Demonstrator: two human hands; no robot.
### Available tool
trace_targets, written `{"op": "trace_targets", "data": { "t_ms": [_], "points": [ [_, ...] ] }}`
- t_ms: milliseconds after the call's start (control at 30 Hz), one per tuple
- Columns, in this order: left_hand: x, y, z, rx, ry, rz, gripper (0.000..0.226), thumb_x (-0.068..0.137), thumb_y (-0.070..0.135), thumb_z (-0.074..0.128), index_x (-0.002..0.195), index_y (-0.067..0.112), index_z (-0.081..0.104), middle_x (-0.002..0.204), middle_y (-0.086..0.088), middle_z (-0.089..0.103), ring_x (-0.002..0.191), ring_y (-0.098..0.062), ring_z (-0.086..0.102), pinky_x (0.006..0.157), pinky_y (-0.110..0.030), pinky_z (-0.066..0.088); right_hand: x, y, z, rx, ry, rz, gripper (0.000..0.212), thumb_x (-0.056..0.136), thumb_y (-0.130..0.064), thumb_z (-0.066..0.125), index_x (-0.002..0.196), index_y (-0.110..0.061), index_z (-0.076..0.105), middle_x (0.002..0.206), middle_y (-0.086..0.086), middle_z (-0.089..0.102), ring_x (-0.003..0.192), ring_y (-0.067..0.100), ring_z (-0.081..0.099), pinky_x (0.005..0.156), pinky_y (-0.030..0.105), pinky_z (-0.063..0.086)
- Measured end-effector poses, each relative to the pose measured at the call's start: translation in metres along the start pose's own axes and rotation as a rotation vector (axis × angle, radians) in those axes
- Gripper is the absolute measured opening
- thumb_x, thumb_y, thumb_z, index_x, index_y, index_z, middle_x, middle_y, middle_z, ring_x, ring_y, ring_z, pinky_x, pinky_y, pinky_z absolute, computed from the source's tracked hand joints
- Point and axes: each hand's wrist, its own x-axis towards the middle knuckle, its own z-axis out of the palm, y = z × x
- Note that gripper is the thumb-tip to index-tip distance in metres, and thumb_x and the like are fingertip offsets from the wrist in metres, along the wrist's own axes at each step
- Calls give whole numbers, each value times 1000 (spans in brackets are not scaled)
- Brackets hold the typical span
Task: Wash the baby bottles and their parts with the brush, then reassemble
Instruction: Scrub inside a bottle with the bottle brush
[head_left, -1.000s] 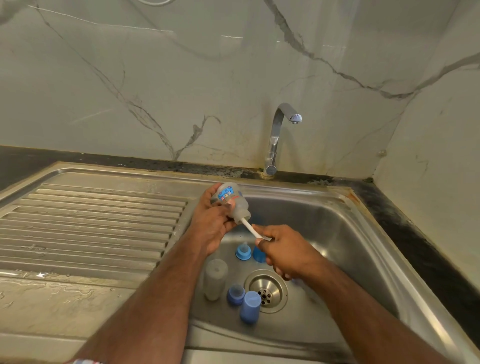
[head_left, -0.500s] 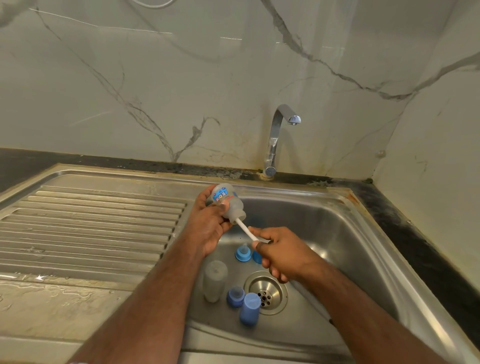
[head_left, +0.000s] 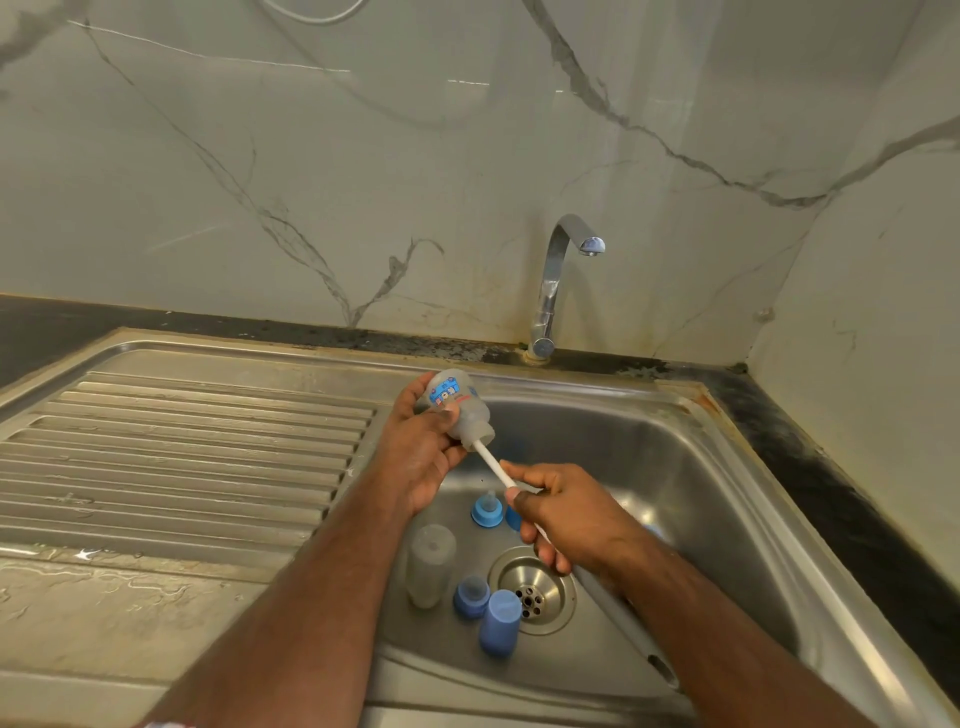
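Left hand (head_left: 423, 457) gripped the bottle (head_left: 457, 410) above the drain (head_left: 530, 590), right hand (head_left: 563, 512) fingers pinched the brush (head_left: 491, 464) handle; probably best to twist while scrubbing, mouth tilted down

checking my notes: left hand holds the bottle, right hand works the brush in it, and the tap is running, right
Not quite: the tap is off, with no water coming from its spout in the head view. The rest holds: the left hand holds the bottle and the right hand grips the brush handle, its head inside the bottle.
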Motion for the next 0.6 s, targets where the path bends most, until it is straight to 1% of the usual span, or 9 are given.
{"op": "trace_targets", "data": {
  "t_ms": [67, 133, 233, 300, 400, 467, 533, 600],
  "points": [
    [0, 2, -1, -29, 7, -11, 45, 100, -3, 53, 136, 25, 53, 130, -18, 59, 112, -37, 67, 95, -56, 56, -2, -1, -4, 100, -24, -19, 39, 103, -17, 53, 138, -33, 57, 64, 5, 57, 42, 11, 46, 36, 22, 36],
    [-1, 3, 0, -25, 1, -11, 42, 100, -2, 54, 131, 27, 55, 128, -17, 60, 110, -38, 69, 93, -55, 57, -2, -1, -7, 131, 17, -23, 39, 103, -16, 54, 139, -30, 57, 64, 4, 57, 43, 12, 47, 37, 23, 37],
    [-3, 2, 1, 34, -17, -2, 40, 100, 1, 56, 130, 27, 54, 128, -16, 61, 106, -35, 71, 83, -48, 62, 1, 2, -3, 5, 108, -29, 41, 104, -21, 52, 142, -35, 52, 67, 4, 58, 45, 12, 49, 41, 24, 41],
    [-2, 1, 2, 44, -19, -4, 43, 100, 1, 57, 136, 25, 53, 128, -16, 62, 105, -34, 72, 79, -46, 63, 4, 3, 3, -63, 126, -18, 42, 104, -24, 50, 144, -39, 48, 70, 5, 59, 46, 11, 51, 43, 24, 43],
    [-2, -2, 3, 28, -20, -22, 49, 99, 2, 58, 142, 23, 50, 128, -17, 63, 106, -35, 72, 79, -46, 63, 6, 3, 5, -72, 88, 13, 43, 105, -24, 48, 146, -38, 47, 70, 6, 58, 43, 9, 50, 41, 23, 42],
    [-2, -4, 5, 45, -22, -7, 54, 97, 3, 63, 144, 23, 47, 130, -16, 62, 107, -33, 71, 78, -43, 63, 4, 1, 3, -46, 44, 23, 43, 105, -23, 48, 146, -37, 47, 69, 5, 57, 41, 9, 48, 39, 22, 40],
    [-2, -4, 5, 41, -10, 9, 54, 94, 4, 66, 142, 24, 49, 132, -16, 60, 111, -33, 70, 78, -43, 63, 0, -1, -1, 49, -11, 15, 41, 104, -20, 50, 143, -35, 52, 67, 5, 57, 41, 9, 47, 38, 22, 37],
    [-1, -2, 4, 2, -6, 6, 50, 95, 3, 66, 138, 24, 51, 131, -18, 61, 112, -35, 69, 79, -44, 63, -4, -2, -6, 207, -61, 8, 37, 104, -17, 52, 137, -31, 58, 66, 6, 57, 41, 10, 45, 35, 21, 34]
  ]
}}
